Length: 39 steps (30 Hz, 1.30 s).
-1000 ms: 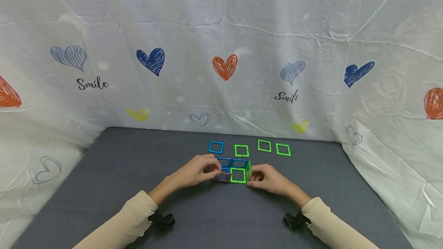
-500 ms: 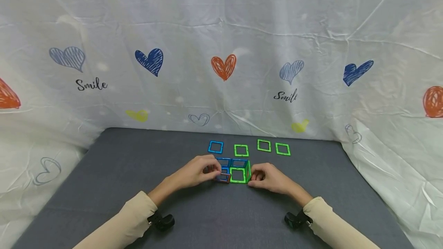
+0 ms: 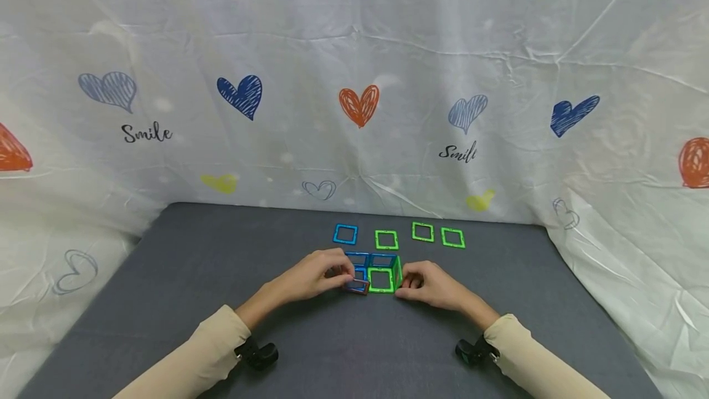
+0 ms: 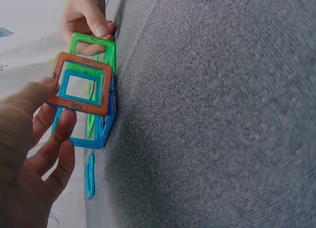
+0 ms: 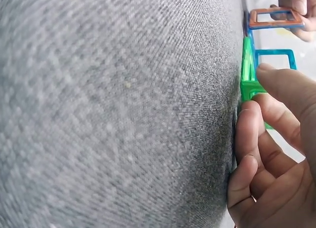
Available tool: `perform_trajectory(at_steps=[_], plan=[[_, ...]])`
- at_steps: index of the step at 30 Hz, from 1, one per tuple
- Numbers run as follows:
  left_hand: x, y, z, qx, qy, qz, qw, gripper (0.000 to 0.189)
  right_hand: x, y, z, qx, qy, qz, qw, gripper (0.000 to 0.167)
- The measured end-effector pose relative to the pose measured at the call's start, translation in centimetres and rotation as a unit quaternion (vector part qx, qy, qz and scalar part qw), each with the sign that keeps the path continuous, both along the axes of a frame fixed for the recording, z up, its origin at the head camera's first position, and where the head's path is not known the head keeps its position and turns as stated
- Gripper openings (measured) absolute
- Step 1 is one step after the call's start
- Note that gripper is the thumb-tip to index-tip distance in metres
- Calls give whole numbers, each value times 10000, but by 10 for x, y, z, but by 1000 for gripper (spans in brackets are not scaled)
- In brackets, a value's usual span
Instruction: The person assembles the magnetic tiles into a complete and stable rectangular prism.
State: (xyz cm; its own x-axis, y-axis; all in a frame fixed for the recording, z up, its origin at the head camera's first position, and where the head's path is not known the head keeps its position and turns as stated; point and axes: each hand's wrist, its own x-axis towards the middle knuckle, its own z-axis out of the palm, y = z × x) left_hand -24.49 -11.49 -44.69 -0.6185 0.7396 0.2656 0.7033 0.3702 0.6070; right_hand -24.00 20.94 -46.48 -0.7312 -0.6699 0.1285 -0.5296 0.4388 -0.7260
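Note:
My left hand (image 3: 324,273) pinches an orange square magnetic tile (image 4: 91,110) between thumb and fingers. In the left wrist view the tile overlaps a low build of square magnetic tiles behind it. Blue tiles (image 3: 383,255) stand upright along the back of this build, and a green tile (image 3: 381,290) lies flat at its front right. On the right side rises an upright green tile (image 3: 398,273), which my right hand (image 3: 432,288) grips at its outer edge. The right wrist view shows that thumb and forefinger at the green edge (image 5: 249,87). My left fingers partly hide the build's left end.
Beyond the build, a loose blue tile (image 3: 346,243) and several green tiles (image 3: 386,248) lie flat on the dark grey tabletop (image 3: 354,350). A white curtain (image 3: 299,140) printed with hearts hangs behind the table's far edge.
The orange tile has tipped slightly in my left hand, its right side now a little lower. Both hands stay almost where they were.

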Motion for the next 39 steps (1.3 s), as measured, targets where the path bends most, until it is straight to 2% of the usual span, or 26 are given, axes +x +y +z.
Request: perform_trajectory(at_steps=[8,25,34,39], plan=[[1,-2,3,5,109,-179,9998,11,0,-1,0,43,12,-35,10000,14],[6,-5,6,37,-70,-520,9986,8,0,0,-1,85,-43,-72,9999,15],[9,1,2,375,-166,-572,9975,7,0,0,-1,37,-6,-50,10000,14],[11,6,2,609,-315,-539,9962,5,1,-1,1,-64,-137,-105,9998,13]])
